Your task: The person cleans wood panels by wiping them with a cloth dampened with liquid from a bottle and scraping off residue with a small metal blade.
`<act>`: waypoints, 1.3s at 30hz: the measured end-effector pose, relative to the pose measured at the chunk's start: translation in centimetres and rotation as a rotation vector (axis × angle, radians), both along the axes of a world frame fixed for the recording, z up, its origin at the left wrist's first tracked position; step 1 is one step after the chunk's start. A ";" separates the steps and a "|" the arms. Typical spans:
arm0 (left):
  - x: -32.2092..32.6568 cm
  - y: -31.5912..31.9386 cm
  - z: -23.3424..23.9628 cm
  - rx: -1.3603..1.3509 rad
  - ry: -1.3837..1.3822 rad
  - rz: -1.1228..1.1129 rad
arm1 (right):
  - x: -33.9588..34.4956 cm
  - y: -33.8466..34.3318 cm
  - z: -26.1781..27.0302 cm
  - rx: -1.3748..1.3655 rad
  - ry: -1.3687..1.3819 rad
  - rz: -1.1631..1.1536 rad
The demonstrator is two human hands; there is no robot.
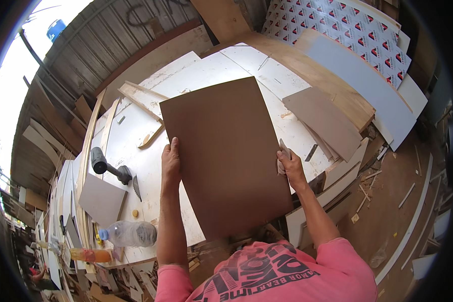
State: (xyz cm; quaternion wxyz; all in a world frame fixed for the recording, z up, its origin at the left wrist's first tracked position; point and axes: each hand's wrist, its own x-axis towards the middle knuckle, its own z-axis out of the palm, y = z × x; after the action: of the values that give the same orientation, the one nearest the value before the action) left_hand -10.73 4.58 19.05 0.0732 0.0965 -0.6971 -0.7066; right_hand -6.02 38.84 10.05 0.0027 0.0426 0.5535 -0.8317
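Note:
A brown rectangular board (226,158) is held up at a tilt over the white worktable, one long edge in each hand. My left hand (171,160) grips its left edge with the thumb on the face. My right hand (292,166) pinches the right edge together with a crumpled greyish piece (282,158), cloth or sandpaper; I cannot tell which. The board hides the middle of the white tabletop (196,75). Right of it lie several thin brown panels (321,117), stacked unevenly, and a short dark metal strip (311,152).
To the left are a dark power tool (109,166), a serrated blade (137,187), a light panel (102,198) and an L-shaped wooden piece (145,102). A clear plastic bottle (130,234) and an orange-filled bottle (90,255) lie near the front edge. Offcuts litter the floor (400,170).

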 end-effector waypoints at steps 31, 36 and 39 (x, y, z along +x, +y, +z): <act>22.5 2.9 -11.1 0.362 -0.430 0.104 | 3.6 0.1 -5.5 0.312 -0.399 0.081; 22.3 2.5 -11.7 0.396 -0.385 0.131 | 5.9 2.1 -4.9 0.561 -0.334 0.297; 22.0 1.1 -11.7 0.356 -0.364 0.123 | 11.5 3.0 -2.4 1.038 -0.367 0.484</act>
State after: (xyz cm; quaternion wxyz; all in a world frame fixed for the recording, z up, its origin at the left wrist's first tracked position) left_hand 11.22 5.69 7.31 -0.0288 0.2757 -0.5562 -0.7834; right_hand 5.49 41.85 7.66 0.2664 0.0542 0.8717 -0.4076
